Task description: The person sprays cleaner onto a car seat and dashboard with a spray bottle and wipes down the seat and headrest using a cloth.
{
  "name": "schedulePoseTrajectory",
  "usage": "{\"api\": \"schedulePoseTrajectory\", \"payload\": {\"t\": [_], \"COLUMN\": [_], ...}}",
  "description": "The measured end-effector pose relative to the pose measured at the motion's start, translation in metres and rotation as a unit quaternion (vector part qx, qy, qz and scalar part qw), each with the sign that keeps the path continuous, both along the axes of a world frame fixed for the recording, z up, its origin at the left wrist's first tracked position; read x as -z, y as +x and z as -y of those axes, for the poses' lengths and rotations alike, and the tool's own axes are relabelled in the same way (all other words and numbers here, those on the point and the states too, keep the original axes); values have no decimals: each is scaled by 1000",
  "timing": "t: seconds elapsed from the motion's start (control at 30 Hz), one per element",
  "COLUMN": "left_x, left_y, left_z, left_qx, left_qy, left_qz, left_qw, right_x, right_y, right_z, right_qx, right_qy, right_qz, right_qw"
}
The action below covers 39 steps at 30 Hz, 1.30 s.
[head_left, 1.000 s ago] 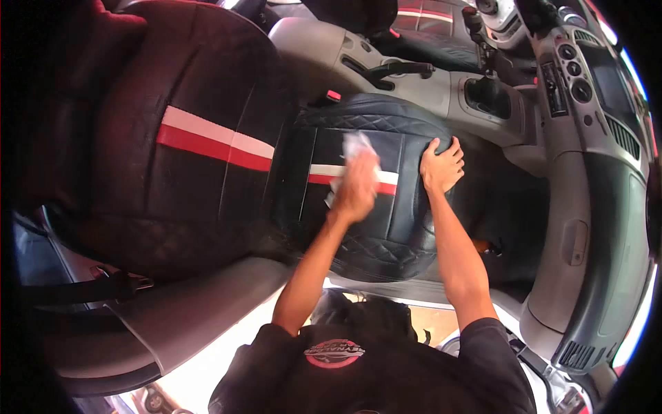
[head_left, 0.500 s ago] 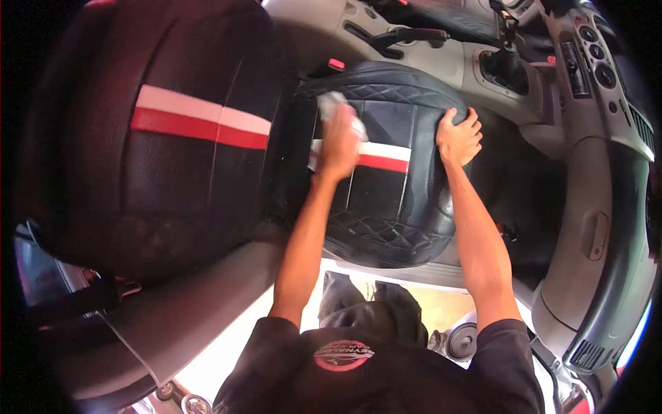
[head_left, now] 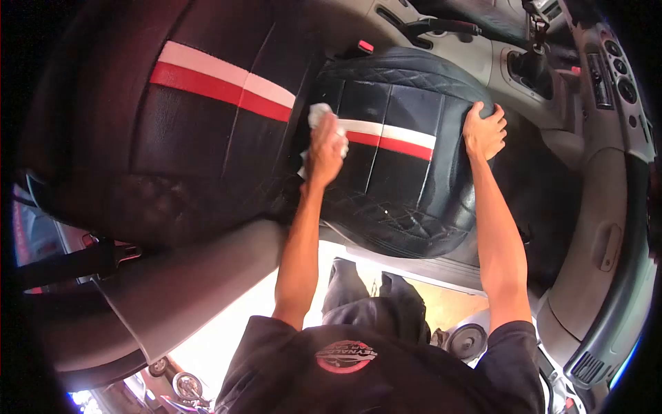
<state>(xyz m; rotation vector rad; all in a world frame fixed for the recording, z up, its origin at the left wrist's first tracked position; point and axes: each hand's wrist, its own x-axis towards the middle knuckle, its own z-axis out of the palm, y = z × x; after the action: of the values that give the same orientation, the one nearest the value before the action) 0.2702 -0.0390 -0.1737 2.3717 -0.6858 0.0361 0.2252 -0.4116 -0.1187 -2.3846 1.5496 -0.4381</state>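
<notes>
One left hand (head_left: 325, 153), fingers around white cloth (head_left: 319, 112); right hand (head_left: 485, 133), fingers apart at front of black seat (head_left: 398, 174)

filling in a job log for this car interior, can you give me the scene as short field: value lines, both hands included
Place: car interior
Left grip: closed on a white cloth, at the cushion's rear near the backrest
Right grip: fingers spread over the cushion's front edge
Seat cushion: black, with a white-and-red stripe
Backrest: black, with a pale-and-red stripe
Beyond the cushion: handbrake lever, gear lever boot
</notes>
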Motion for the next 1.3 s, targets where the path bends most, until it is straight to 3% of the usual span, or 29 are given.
{"api": "schedulePoseTrajectory", "payload": {"t": [0.03, 0.1, 0.17, 0.23, 0.3, 0.43, 0.5, 0.57, 0.7, 0.83, 0.9, 0.97, 1.03, 1.07, 1.13, 1.17, 1.23, 1.3], "left_x": [-14, -35, -30, -27, -12, 20, 9, -13, -24, 9, 17, 18, -52, -58, -92, -100, -84, -81], "left_y": [-25, -87, -126, -121, -75, 66, 74, 21, -82, 18, 79, 84, -9, -61, -154, -178, -156, -79], "left_z": [3, -7, -35, -39, -29, 22, 41, 36, -15, 18, 59, 98, 126, 131, 125, 114, 87, 75], "left_qx": [46, 10, -112, -149, -151, -47, 10, 92, -20, -88, -84, 0, 91, 130, 249, 257, 173, -35], "left_qy": [-16, 29, 28, 19, 75, -44, -58, -58, 57, 72, 86, -9, -60, -77, 15, -1, 15, 113], "left_qz": [-30, -45, -73, -77, -27, 62, 45, -14, -53, 63, 53, 52, -12, -37, -83, -103, -124, -180], "left_qw": [998, 999, 991, 986, 985, 996, 997, 994, 997, 992, 991, 999, 994, 988, 965, 961, 977, 977], "right_x": [2, 4, 4, 3, 6, 3, 1, 4, 3, 2, 3, -3, 0, 2, -1, -1, 0, 1], "right_y": [-1, 0, 1, 0, 2, 2, 0, 3, -1, 3, 1, -1, 2, 1, 1, 0, -1, 1], "right_z": [-1, 2, 1, -1, 1, -1, 0, 2, -2, 0, -3, -5, -4, -2, -2, -2, -2, -2], "right_qx": [0, 1, 4, 2, 6, 8, 5, 3, 8, 2, 5, 4, 8, 5, 4, 3, 4, 5], "right_qy": [1, -1, 1, -1, -7, -9, -11, -14, -3, -19, -25, -15, -10, -12, -5, -2, -9, -16], "right_qz": [3, 14, 10, 8, 11, 14, 5, 7, 7, 10, 9, 4, 16, 17, 15, 14, 15, 19], "right_qw": [1000, 1000, 1000, 1000, 1000, 1000, 1000, 1000, 1000, 1000, 1000, 1000, 1000, 1000, 1000, 1000, 1000, 1000]}}
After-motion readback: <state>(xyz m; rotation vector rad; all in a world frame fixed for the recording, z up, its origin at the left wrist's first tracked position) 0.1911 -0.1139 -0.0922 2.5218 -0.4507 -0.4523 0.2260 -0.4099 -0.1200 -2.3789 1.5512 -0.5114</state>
